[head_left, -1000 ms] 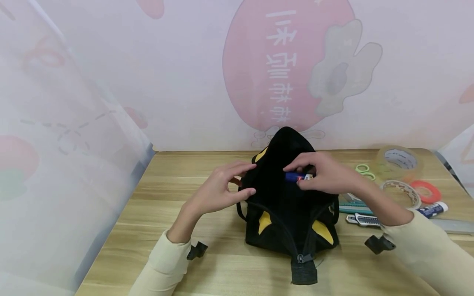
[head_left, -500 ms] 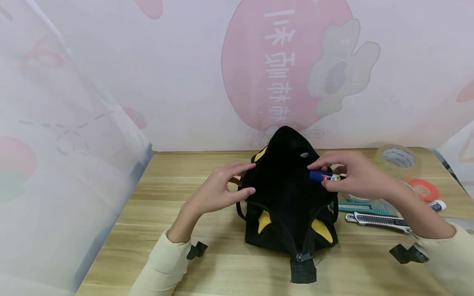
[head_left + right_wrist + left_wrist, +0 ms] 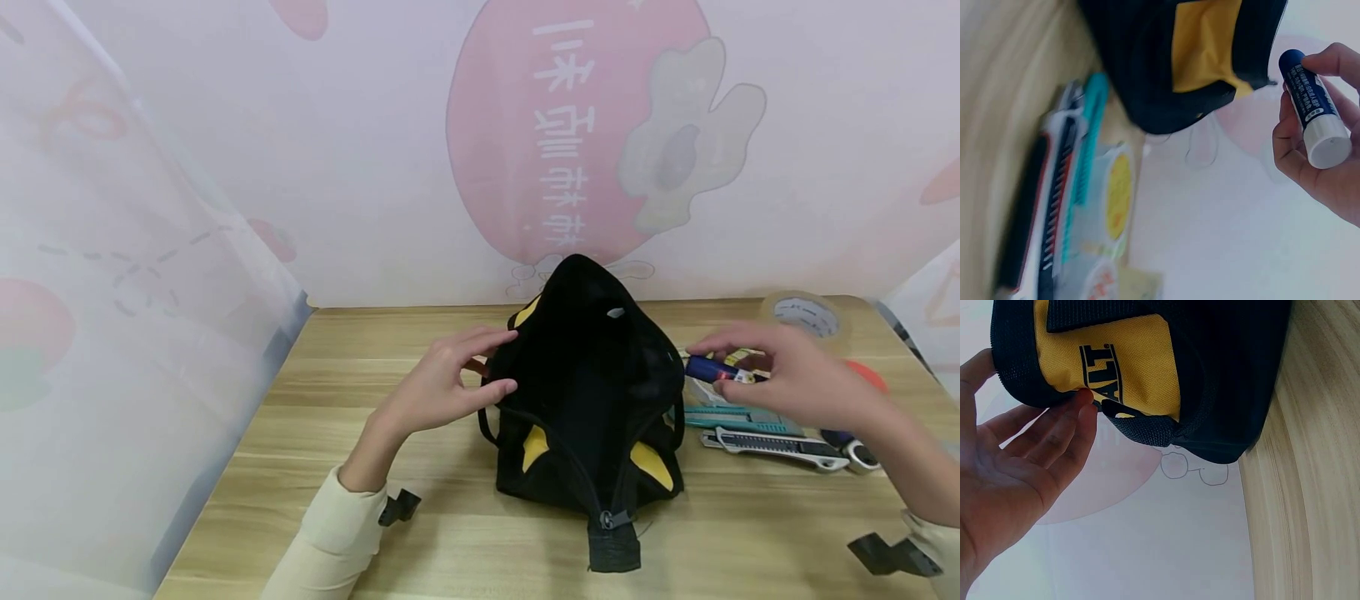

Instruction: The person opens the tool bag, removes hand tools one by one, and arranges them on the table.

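A black and yellow fabric tool bag (image 3: 517,475) stands unzipped, its mouth gaping upward. My left hand (image 3: 450,379) holds the bag's left rim. In the left wrist view, the fingertips touch the yellow lettered panel (image 3: 1141,356) from outside, while the thumb's tip passes behind the edge. Just right of the bag, above the table, my right hand (image 3: 802,375) pinches a blue glue stick (image 3: 712,371) between thumb and fingers. The glue stick's white end (image 3: 1329,147) faces the right wrist camera. A small pale piece (image 3: 616,313) shows on the bag's dark inner wall.
On the table right of the bag lie a teal cutter (image 3: 738,418) and a silver utility knife (image 3: 780,446). A blue tube with a white ringed end (image 3: 861,457) lies beside the knife. Behind are a clear tape roll (image 3: 806,315) and a partly hidden red ring (image 3: 866,375).
My right hand has moved right with the glue stick, out from over the bag's mouth to beyond its right side. The left hand has stayed at the rim.
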A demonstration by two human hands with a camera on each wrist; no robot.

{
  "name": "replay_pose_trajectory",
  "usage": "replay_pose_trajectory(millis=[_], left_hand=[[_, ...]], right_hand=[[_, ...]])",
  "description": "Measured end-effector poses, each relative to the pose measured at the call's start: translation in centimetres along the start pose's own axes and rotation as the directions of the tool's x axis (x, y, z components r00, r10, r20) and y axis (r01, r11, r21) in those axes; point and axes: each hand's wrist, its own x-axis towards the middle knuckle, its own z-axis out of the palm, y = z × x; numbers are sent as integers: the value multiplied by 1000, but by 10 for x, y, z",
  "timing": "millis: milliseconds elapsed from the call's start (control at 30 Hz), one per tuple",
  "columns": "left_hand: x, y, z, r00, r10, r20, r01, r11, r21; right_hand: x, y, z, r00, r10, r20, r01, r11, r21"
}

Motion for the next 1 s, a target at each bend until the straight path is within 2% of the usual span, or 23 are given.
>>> replay_pose_trajectory(millis=[167,233,600,867,1000], left_hand=[[-1,0,-1,1000,-6,1,6,1000,-3],[-1,0,-1,1000,-7,2,7,1000,-1],[-2,-4,-1,1000,3,1,-3,1000,-3],[-2,-4,-1,1000,7,0,-7,1000,-4],[-3,-3,-2,1000,9,0,-9,1000,-6]], right_hand=[[-21,19,2,995,102,-18,-102,994,-25],[-29,26,5,993,114,-20,-115,993,-41],[-56,50,32,1000,15,1,-15,999,-45],[-68,58,40,997,9,79,2,991,-137],[-73,62,46,996,-9,89,24,985,-170]])
